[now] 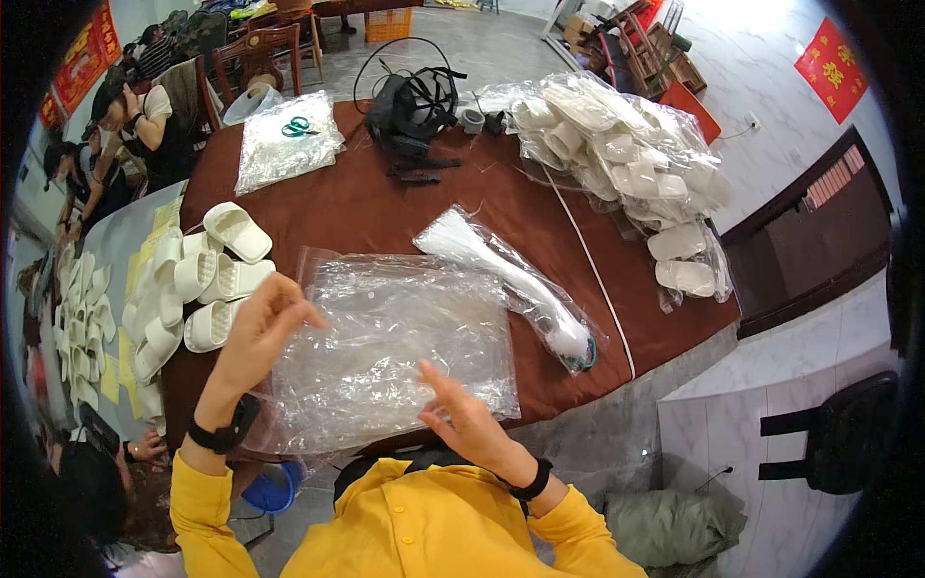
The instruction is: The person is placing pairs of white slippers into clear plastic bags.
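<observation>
Left hand (262, 328) and right hand (464, 416) are over clear plastic bags (385, 323) beside cream slippers (196, 275).

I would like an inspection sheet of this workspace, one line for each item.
Surface: brown tabletop, partly covered.
Job's things: clear plastic packaging lies flat in front; cream slippers at left; bagged slippers heaped far right.
Clutter: green-handled scissors on plastic stack, black strapped gear, white bundle in clear wrap.
Grip: left hand over the packaging's left edge; right hand open over its right part; contact unclear for both.
Cables: thin white line crosses the tabletop; cord or seam, unclear.
Surroundings: other people at left, blue tub at lower left.
</observation>
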